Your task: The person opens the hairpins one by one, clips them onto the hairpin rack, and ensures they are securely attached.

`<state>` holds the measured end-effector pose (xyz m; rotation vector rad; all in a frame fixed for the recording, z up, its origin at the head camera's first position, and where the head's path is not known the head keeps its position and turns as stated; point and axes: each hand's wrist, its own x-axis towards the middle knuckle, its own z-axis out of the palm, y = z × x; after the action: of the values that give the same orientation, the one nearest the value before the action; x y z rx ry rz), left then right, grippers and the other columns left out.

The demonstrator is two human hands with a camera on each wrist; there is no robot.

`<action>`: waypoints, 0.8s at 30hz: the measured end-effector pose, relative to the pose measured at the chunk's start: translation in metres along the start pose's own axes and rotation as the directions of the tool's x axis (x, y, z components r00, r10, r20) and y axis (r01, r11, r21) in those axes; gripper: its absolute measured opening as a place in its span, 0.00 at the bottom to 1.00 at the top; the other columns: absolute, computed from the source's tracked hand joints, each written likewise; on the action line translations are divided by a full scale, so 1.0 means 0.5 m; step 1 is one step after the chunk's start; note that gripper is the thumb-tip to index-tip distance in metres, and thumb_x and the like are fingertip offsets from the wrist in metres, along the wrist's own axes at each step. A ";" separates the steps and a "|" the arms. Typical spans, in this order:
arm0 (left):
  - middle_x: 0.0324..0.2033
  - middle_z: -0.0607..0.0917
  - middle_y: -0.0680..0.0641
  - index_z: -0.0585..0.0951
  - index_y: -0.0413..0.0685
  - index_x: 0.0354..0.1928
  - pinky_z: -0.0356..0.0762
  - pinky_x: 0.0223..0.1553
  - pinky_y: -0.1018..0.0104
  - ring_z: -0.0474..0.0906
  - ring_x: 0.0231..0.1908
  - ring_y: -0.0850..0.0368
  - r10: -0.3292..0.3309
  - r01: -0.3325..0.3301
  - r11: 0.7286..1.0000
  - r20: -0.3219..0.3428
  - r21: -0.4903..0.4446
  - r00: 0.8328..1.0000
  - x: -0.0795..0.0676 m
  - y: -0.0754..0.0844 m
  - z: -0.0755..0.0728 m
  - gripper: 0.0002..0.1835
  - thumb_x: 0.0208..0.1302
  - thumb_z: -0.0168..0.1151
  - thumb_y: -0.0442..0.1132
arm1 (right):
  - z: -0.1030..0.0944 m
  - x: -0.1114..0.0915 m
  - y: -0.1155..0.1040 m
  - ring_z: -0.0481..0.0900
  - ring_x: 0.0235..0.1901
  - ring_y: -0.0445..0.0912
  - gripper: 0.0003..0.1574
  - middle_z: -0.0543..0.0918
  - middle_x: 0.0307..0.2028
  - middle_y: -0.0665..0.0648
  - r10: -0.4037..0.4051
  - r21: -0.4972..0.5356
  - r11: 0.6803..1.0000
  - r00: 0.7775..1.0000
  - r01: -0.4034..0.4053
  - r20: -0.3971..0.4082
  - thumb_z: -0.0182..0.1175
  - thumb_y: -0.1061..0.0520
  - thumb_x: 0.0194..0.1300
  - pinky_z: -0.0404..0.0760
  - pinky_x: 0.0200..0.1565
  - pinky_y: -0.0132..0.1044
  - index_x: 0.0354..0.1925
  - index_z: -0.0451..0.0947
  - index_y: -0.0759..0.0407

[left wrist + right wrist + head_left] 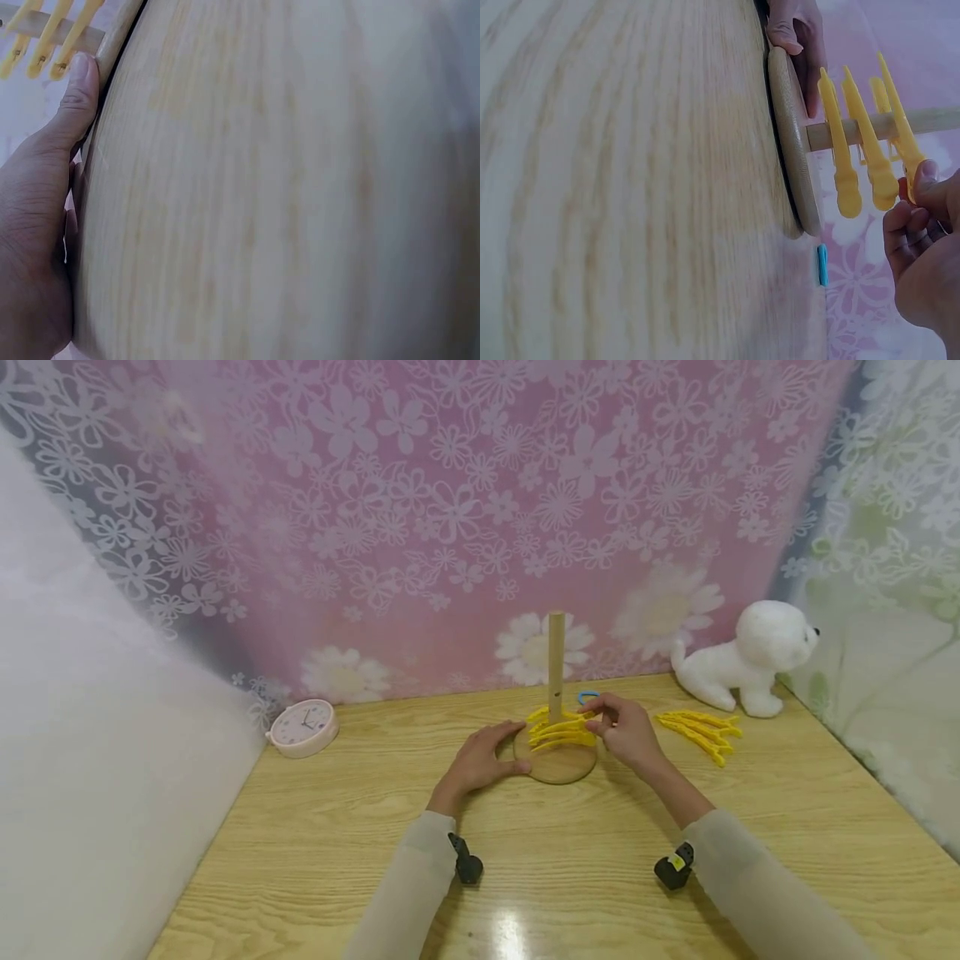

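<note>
A round wooden base (pixel 558 770) with an upright wooden post (pixel 556 652) stands on the table. My left hand (pixel 478 762) holds the base by its left rim, thumb toward the front and fingers farther back. Several yellow plastic clips (pixel 841 150) sit across the lower post, one above another, as the right wrist view shows. With thumb and fingers my right hand (pixel 628 735) pinches the rounded end of the uppermost clip (pixel 904 135), which lies against the post. More yellow clips (pixel 699 731) lie in a fanned pile right of that hand.
A small blue loop-shaped item (pixel 588 696) lies behind the base, near the table's back edge. At the back left is a pink round clock (pixel 303 728). A white plush dog (pixel 750 668) sits at the back right, beyond the pile. Floral curtain (pixel 450 527) hangs behind the table.
</note>
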<state>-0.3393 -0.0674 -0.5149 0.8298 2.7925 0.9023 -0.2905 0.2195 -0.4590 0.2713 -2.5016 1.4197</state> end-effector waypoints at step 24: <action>0.79 0.64 0.54 0.65 0.74 0.79 0.55 0.78 0.42 0.58 0.78 0.47 0.011 -0.011 1.000 -0.012 -0.006 1.000 -0.003 0.005 -0.004 0.44 0.63 0.68 0.69 | -0.022 -0.020 0.011 0.69 0.16 0.53 0.22 0.79 0.62 0.68 -0.004 0.175 0.984 0.991 -0.020 0.135 0.63 0.64 0.75 0.79 0.21 0.43 0.64 0.77 0.61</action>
<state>-0.3374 -0.0674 -0.5121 0.8428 2.7966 0.9204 -0.2813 0.2321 -0.4611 0.4034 -2.4857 1.6814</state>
